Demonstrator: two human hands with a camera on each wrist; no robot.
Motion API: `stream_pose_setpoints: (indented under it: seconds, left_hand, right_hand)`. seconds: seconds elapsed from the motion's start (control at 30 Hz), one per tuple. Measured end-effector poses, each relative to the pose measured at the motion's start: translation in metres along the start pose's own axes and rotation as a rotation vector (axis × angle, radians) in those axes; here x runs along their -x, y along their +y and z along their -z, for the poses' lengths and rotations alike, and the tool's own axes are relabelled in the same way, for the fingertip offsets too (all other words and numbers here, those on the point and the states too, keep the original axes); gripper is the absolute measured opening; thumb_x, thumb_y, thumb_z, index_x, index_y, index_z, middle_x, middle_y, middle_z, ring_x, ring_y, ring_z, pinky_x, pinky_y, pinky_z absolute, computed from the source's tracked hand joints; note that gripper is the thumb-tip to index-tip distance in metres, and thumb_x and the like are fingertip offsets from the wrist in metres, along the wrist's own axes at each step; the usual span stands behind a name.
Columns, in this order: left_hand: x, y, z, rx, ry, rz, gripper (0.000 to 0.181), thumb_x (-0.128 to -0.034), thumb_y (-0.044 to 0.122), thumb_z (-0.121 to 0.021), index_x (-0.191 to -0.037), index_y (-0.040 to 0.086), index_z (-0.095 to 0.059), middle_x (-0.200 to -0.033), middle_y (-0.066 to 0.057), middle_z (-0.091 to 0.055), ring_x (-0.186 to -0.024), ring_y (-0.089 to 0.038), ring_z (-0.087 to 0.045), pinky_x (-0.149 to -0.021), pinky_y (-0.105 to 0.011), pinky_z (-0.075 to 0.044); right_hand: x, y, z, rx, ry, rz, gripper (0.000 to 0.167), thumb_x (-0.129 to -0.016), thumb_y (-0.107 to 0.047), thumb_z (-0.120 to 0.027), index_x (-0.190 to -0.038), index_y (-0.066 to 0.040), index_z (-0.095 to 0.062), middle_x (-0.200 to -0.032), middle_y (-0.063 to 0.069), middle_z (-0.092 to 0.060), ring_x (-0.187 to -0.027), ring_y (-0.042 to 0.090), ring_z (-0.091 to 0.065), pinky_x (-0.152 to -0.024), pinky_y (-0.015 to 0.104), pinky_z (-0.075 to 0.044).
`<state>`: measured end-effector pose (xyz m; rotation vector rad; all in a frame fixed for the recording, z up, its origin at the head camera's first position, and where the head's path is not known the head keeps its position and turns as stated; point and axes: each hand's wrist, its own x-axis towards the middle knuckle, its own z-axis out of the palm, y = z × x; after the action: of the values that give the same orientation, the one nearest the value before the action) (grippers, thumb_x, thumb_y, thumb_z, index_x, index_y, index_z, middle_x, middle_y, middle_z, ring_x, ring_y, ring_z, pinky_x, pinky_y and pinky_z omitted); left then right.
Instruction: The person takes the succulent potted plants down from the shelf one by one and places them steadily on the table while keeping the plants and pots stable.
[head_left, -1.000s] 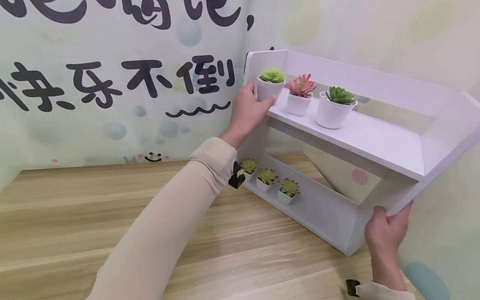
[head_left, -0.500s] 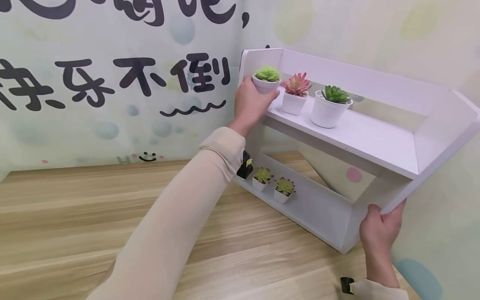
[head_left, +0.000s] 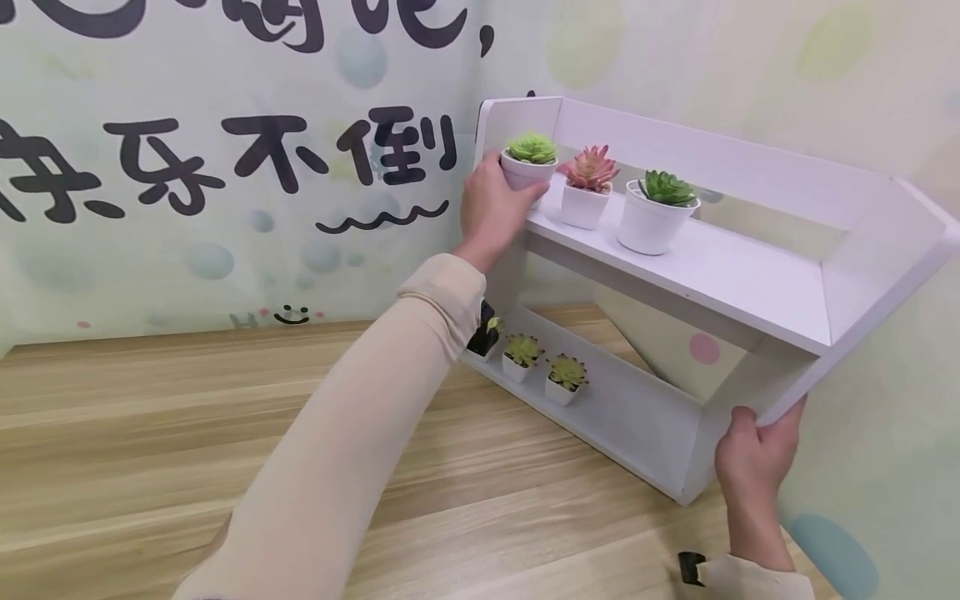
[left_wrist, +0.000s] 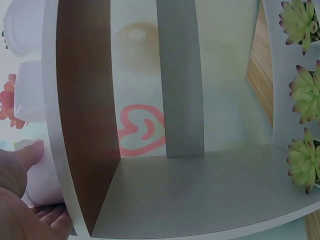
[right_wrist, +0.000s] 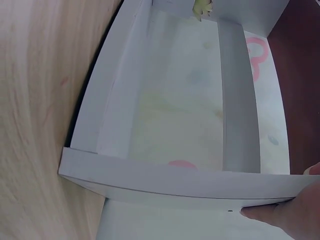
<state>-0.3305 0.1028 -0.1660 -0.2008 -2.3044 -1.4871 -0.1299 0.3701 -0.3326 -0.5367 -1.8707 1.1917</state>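
A white two-tier shelf [head_left: 750,275] stands at an angle on the wooden table. My left hand [head_left: 491,204] grips the white pot with a light green succulent [head_left: 531,150] at the upper tier's left end; in the left wrist view the thumb and fingers of that hand [left_wrist: 30,190] are round the pot [left_wrist: 45,180]. Beside it stand a pink succulent [head_left: 590,171] and a dark green one [head_left: 666,190] in white pots. Low on the shelf's right side panel, my right hand [head_left: 757,467] holds the edge, as the right wrist view also shows at its corner [right_wrist: 295,212].
Small potted succulents [head_left: 566,375] stand in a row on the lower tier, the leftmost partly behind my left wrist. The wooden table [head_left: 187,433] spreads to the left and front. Behind are walls with black lettering [head_left: 285,150] and coloured dots.
The light green succulent's pot rose slightly in my left hand, then came back down near the upper tier. My right hand keeps its hold on the side panel; the head view has shifted slightly.
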Motion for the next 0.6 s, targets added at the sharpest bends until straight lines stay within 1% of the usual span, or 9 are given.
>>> stream_pose_setpoints:
  seconds: [0.1, 0.33, 0.47, 0.6]
  left_hand:
    - [0.0, -0.003, 0.002, 0.024, 0.004, -0.027, 0.057, -0.0873, 0.032, -0.08, -0.133, 0.007, -0.057, -0.134, -0.009, -0.066, -0.123, -0.017, -0.062, -0.107, -0.029, -0.049]
    - [0.001, -0.01, 0.008, 0.12, -0.008, -0.124, 0.047, -0.0862, 0.024, -0.082, -0.123, 0.001, -0.063, -0.128, -0.012, -0.069, -0.119, -0.018, -0.064, -0.105, -0.028, -0.051]
    - [0.002, -0.014, 0.013, 0.124, -0.023, -0.148, 0.046, -0.0872, 0.025, -0.081, -0.123, 0.001, -0.065, -0.127, -0.012, -0.07, -0.117, -0.018, -0.065, -0.103, -0.028, -0.052]
    - [0.003, -0.016, 0.018, 0.121, -0.046, -0.141, 0.047, -0.0893, 0.028, -0.079, -0.126, 0.002, -0.065, -0.128, -0.011, -0.07, -0.115, -0.017, -0.066, -0.101, -0.027, -0.053]
  right_hand:
    - [0.0, 0.0, -0.001, -0.005, -0.001, -0.006, 0.063, -0.097, -0.011, -0.035, -0.156, -0.033, -0.031, -0.144, 0.008, -0.048, -0.128, 0.019, -0.044, -0.113, 0.033, -0.034]
    - [-0.001, 0.001, -0.002, -0.011, 0.0, -0.02, 0.063, -0.097, -0.01, -0.035, -0.156, -0.033, -0.031, -0.145, 0.006, -0.047, -0.13, 0.019, -0.043, -0.115, 0.034, -0.033]
    - [-0.001, 0.001, -0.002, -0.015, 0.011, -0.025, 0.063, -0.097, -0.01, -0.036, -0.155, -0.033, -0.032, -0.142, 0.005, -0.048, -0.129, 0.018, -0.044, -0.114, 0.032, -0.033]
    - [-0.001, 0.002, -0.002, -0.022, 0.016, -0.025, 0.063, -0.096, -0.009, -0.036, -0.155, -0.032, -0.032, -0.142, 0.004, -0.048, -0.128, 0.017, -0.044, -0.112, 0.03, -0.033]
